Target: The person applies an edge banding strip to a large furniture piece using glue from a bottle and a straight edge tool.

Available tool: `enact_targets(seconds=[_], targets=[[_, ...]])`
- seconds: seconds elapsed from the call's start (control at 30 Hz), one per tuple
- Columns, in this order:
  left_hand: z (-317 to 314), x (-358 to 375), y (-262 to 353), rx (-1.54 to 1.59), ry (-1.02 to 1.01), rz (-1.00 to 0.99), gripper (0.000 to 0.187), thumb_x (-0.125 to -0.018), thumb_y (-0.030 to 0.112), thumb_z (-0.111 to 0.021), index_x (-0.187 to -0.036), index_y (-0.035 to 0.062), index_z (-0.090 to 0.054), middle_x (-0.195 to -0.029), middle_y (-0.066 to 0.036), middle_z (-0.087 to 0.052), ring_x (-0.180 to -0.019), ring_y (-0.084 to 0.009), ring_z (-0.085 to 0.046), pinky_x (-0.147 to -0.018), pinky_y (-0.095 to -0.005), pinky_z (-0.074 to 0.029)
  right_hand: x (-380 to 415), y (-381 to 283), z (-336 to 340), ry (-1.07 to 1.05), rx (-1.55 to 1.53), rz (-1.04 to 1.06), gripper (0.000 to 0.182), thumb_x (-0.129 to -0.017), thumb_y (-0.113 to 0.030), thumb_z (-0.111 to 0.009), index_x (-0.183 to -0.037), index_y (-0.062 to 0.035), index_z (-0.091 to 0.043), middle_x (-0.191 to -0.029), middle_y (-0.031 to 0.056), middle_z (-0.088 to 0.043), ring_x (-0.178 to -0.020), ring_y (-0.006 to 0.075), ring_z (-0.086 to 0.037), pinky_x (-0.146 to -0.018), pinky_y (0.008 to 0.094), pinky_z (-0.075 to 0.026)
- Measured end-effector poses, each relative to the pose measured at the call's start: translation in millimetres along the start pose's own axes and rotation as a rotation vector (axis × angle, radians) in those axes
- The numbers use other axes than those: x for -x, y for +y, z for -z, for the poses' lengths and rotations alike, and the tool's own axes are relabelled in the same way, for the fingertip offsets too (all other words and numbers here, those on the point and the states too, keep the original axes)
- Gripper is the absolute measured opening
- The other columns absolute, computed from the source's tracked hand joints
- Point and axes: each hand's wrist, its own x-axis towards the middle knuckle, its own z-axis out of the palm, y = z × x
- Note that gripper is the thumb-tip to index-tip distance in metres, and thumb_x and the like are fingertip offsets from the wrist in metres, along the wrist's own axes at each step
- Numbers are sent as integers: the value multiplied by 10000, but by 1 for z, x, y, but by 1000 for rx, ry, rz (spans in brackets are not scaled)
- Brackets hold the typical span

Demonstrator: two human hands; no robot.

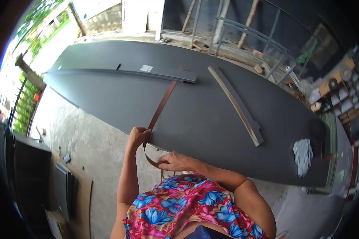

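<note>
The left hand (140,136), in the head view, grips a flat, narrow reddish-brown strip (162,105) at the near edge of a broad dark-grey tabletop (191,119). The right hand (174,161) pinches it lower down, past a hanging curve. Its far length crosses the tabletop to a long dark-grey channel-shaped bar (163,74).

1. Brown strip (162,105): thin, pliable, smooth, with a faint sheen, plastic-looking.
2. Grey worktop (195,119): smooth, mostly matt, softly reflective toward the daylight.
3. Long channel profile (167,74): smooth, dark grey, metal-looking, satin.
4. Label (146,68): white, paper-like.
5. Crumpled rag (302,157): soft, matt cloth.
6. Floor (95,123): rough, mottled concrete, matt.
7. Floral blouse (175,205): printed cloth, smooth, loosely creased.
</note>
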Motion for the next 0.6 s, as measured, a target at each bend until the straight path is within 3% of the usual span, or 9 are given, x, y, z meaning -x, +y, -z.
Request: enact_targets(seconds=[0.03, 0.13, 0.17, 0.27, 0.33, 0.37, 0.47, 0.6], targets=[[0, -1, -4, 72, -3, -29, 317, -770, 277, -621, -752, -37, -663, -613, -88, -610, -546, -143, -567, -535, -309, -441, 0, -4, -8, -62, -89, 65, 335, -862, -225, -493, -1062, 32, -574, -823, 156, -658, -777, 244, -662, -715, 360, -513], [-2, -4, -15, 268, -21, -79, 320, -808, 266, -621, -746, -46, -658, -595, -42, -580, -525, -102, -530, -495, -266, -414, -1, -32, -34, -75, -395, -24, 310, -850, -154, -444, -1058, 65, -512, -756, 151, -642, -651, 225, -653, -611, 336, -525], [-3, -4, -17, 315, -23, -81, 319, -821, 264, -616, -752, -45, -657, -590, -30, -569, -523, -96, -524, -489, -256, -408, -5, -38, -43, -64, -430, -14, 277, -844, -90, -393, -1058, 65, -473, -737, 167, -634, -545, 218, -636, -514, 313, -517], [-3, 3, -16, 474, -15, -51, 345, -865, 301, -591, -811, -34, -657, -600, -16, -561, -526, -93, -518, -494, -234, -403, -18, -50, -59, -24, -402, -83, 311, -887, -93, -371, -1151, 66, -410, -759, 168, -633, -555, 224, -647, -493, 303, -520], [3, 6, -19, 583, 6, -52, 358, -875, 314, -584, -828, -34, -656, -613, -19, -571, -536, -95, -524, -510, -231, -413, -23, -61, -67, 60, -425, -137, 290, -883, -60, -340, -1135, 66, -406, -743, 166, -626, -543, 230, -644, -462, 299, -514], [5, 7, -27, 631, -15, -52, 385, -882, 339, -577, -917, -39, -638, -663, -35, -587, -572, -107, -539, -547, -240, -433, -25, -65, -70, 99, -432, -157, 280, -884, -58, -333, -1122, 67, -410, -740, 166, -625, -542, 233, -644, -456, 299, -512], [2, 32, -41, 611, 182, -102, 400, -881, 345, -578, -973, -42, -612, -718, -59, -595, -625, -120, -552, -587, -255, -449, -34, -68, -76, 181, -489, -229, 243, -884, -48, -319, -1074, 67, -420, -732, 177, -627, -545, 245, -649, -438, 301, -512], [-4, 88, -78, 650, 182, -167, 414, -883, 334, -579, -1085, -25, -543, -872, -101, -599, -770, -144, -578, -637, -266, -468, -49, -70, -86, 264, -594, -255, 232, -885, -38, -324, -1066, 66, -423, -740, 206, -632, -572, 257, -662, -429, 310, -525]])
